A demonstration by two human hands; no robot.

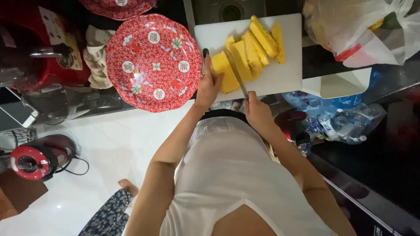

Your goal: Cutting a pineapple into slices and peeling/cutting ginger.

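Observation:
On a white cutting board (284, 74) lie several yellow pineapple slices (258, 43). My left hand (208, 85) rests on the nearest pineapple piece (224, 72) at the board's left end, fingers steadying it. My right hand (258, 113) is closed around the handle of a knife (237, 74), whose blade lies against that same piece, just right of my left fingers.
A red patterned plate (153, 61) sits left of the board, a second one (118, 6) behind it. A crumpled cloth (97, 54), a red appliance (35, 48) and a red kettle (37, 159) are on the left. Plastic bags (363, 30) and bottles (337, 118) crowd the right.

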